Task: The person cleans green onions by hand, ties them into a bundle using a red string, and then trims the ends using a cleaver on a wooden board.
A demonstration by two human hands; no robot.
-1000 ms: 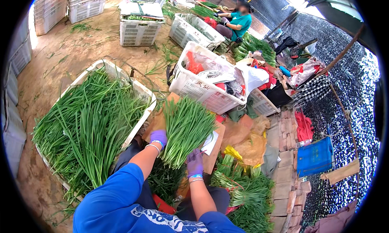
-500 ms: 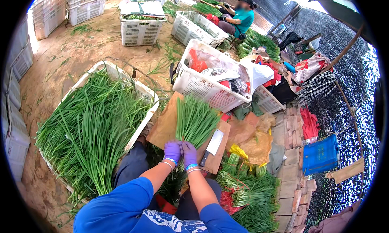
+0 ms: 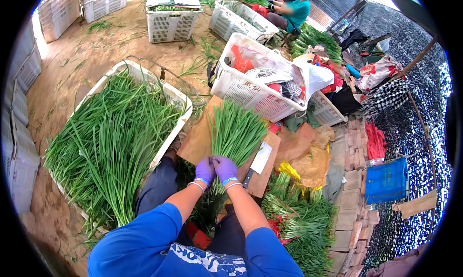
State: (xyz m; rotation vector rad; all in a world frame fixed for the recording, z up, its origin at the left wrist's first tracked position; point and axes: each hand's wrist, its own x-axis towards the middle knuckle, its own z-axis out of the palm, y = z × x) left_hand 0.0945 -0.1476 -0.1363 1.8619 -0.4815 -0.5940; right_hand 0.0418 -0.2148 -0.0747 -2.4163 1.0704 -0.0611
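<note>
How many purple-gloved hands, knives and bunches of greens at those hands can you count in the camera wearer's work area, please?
Purple-gloved hands: 2 (left hand, right hand)
Knife: 1
Bunch of greens at the hands: 1
Total: 4

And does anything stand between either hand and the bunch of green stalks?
Nothing visible: the left hand and right hand meet at the near part of the green bunch. The knife lies to its right on the board, out of the way.
</note>
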